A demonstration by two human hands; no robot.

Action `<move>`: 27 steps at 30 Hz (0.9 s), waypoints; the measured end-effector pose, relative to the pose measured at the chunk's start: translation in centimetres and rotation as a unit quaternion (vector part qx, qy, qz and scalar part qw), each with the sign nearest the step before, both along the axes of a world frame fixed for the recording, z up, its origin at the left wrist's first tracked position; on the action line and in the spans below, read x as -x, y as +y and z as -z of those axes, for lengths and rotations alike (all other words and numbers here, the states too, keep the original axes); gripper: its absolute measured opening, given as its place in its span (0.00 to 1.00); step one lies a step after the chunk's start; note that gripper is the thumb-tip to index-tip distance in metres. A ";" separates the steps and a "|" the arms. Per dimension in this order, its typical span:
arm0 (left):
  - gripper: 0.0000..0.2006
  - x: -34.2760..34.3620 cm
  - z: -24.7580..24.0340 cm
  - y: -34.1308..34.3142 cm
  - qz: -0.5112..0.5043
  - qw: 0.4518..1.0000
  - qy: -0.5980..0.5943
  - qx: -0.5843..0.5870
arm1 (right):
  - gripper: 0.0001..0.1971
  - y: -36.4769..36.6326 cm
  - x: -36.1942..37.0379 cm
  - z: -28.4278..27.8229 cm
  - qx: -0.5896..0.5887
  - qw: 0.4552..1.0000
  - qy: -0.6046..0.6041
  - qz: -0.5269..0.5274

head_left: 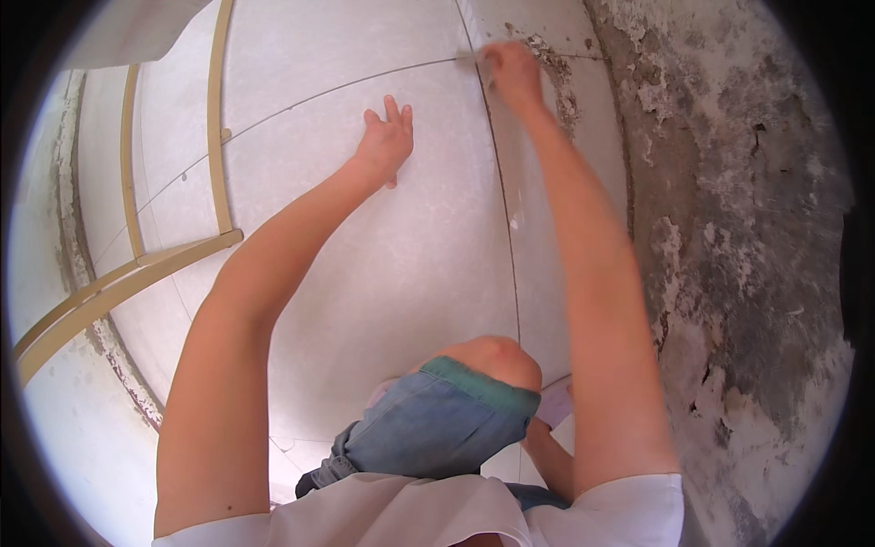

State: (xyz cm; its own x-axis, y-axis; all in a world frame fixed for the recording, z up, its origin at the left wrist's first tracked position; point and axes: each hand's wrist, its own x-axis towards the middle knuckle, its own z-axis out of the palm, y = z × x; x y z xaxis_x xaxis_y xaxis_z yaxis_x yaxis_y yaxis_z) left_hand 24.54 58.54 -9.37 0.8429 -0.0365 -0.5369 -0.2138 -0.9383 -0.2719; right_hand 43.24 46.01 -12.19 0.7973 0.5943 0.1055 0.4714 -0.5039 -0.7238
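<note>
My left hand [386,144] reaches out over the large pale floor tiles [383,264], fingers spread and nothing in them. Farther off and to the right, my right hand [513,75] is closed, low over the spot where the dark tile joints cross. A small, thin, light-coloured piece [468,56] sticks out on the left of its fingers; blur hides what it is. Brown crumbly debris [562,89] lies on the tile just right of that hand.
A stained wall with flaking paint [729,201] runs along the right side. At the left stands a tan frame of thin bars [217,118]. My bent knee [497,360], in rolled denim, is at the lower middle. A whitish sheet-like thing [128,32] juts in at the upper left.
</note>
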 end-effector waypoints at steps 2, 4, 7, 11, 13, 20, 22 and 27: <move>0.60 0.6 0.0 0.3 0.015 1.000 0.005 -0.017 | 0.06 0.9 -1.2 -3.5 -0.014 0.985 -0.170 0.000; 0.60 1.2 -0.5 0.7 -0.004 1.000 0.020 -0.021 | 0.07 -0.1 1.3 -8.0 -0.067 0.988 -0.126 -0.059; 0.59 1.0 -0.2 1.0 -0.011 1.000 0.016 0.001 | 0.08 -6.0 4.1 -13.1 0.013 0.994 -0.052 -0.093; 0.56 1.1 -0.8 0.8 -0.053 0.998 0.013 0.027 | 0.09 -12.3 7.6 -18.6 0.093 0.994 -0.024 -0.046; 0.51 3.5 -0.1 2.9 -0.084 0.989 -0.053 0.109 | 0.09 -13.3 9.6 -21.0 0.101 0.994 -0.004 -0.042; 0.28 21.0 -1.0 1.1 -0.335 0.783 -0.372 0.370 | 0.09 -17.9 13.6 -21.3 0.105 0.994 0.001 0.003; 0.26 25.2 -2.9 -1.1 -0.391 0.732 -0.339 0.442 | 0.09 -18.8 14.3 -20.3 0.093 0.996 0.013 0.003; 0.24 20.4 -8.0 -3.8 -0.398 0.699 -0.347 0.483 | 0.15 -21.1 14.3 -19.0 0.032 0.994 0.098 0.025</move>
